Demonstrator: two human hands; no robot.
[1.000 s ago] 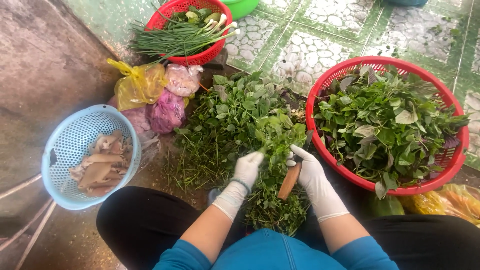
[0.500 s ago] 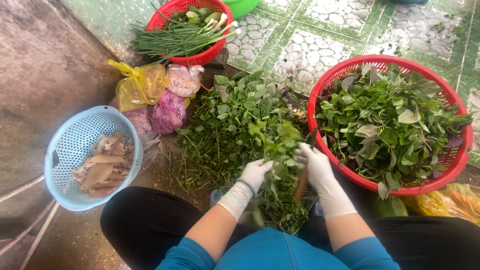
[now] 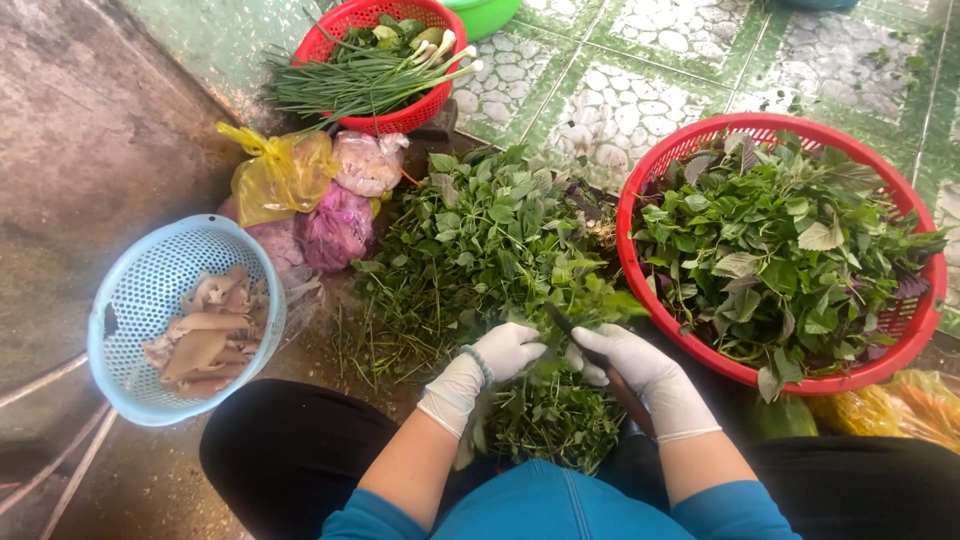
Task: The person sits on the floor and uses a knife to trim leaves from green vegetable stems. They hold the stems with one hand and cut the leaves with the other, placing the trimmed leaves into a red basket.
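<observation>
Both my hands wear white gloves. My left hand [image 3: 500,352] grips a bunch of leafy green herbs [image 3: 560,300] by the stems, just above my lap. My right hand [image 3: 640,372] holds a knife [image 3: 612,375] with a brown handle, its dark blade touching the same bunch. A big pile of loose green herbs [image 3: 470,250] lies on the floor right in front of my hands. More cut leaves [image 3: 555,425] rest between my knees.
A large red basket [image 3: 640,190] full of green and purple leaves stands at the right. A light blue basket [image 3: 140,300] with pale strips sits at the left. Yellow and pink plastic bags [image 3: 310,190] and a red basket [image 3: 330,35] with spring onions lie behind.
My hands have drawn closer together and nearer to me. The knife has swung from upright beside the bunch to lying across its stems.
</observation>
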